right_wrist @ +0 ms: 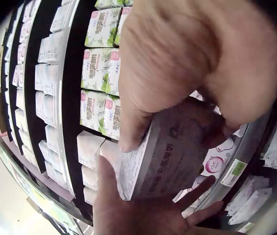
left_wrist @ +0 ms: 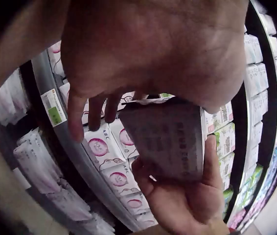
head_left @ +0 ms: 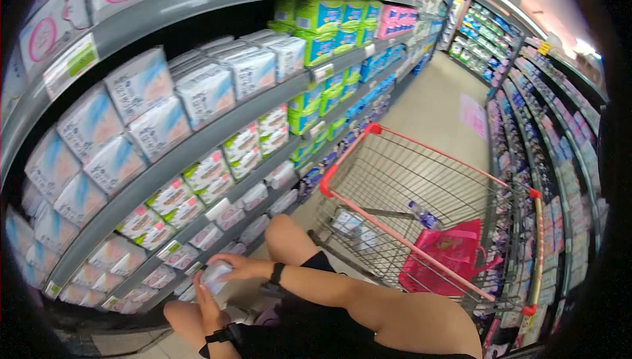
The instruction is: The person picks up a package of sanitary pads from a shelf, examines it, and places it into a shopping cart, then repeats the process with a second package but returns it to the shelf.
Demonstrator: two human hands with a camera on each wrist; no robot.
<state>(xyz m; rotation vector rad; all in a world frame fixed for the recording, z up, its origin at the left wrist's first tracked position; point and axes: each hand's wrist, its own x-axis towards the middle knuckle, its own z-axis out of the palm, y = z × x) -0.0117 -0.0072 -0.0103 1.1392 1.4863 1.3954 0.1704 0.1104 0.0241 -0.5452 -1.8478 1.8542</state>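
Observation:
A pale, flat-sided package [head_left: 216,276] is between the two hands, low in the head view. The right hand [head_left: 242,267] grips it, with thumb and fingers on opposite sides of the package [left_wrist: 165,139] in the left wrist view. Against the package [right_wrist: 165,156] lies the palm side of the left hand [right_wrist: 136,215], its thumb raised along one edge and its other fingers spread and extended. The left hand [left_wrist: 153,54] also shows large in its own wrist view, and the right hand [right_wrist: 202,58] in its own. Part of the package is hidden behind the hands.
Shelves [head_left: 263,96] of packaged goods rise on the left, close to the hands. A red-trimmed wire cart [head_left: 421,155] stands to the right, holding a pink bag [head_left: 444,257], a bottle [head_left: 423,215] and white-and-blue packs [head_left: 347,221]. Another shelf row [head_left: 553,135] lines the right side.

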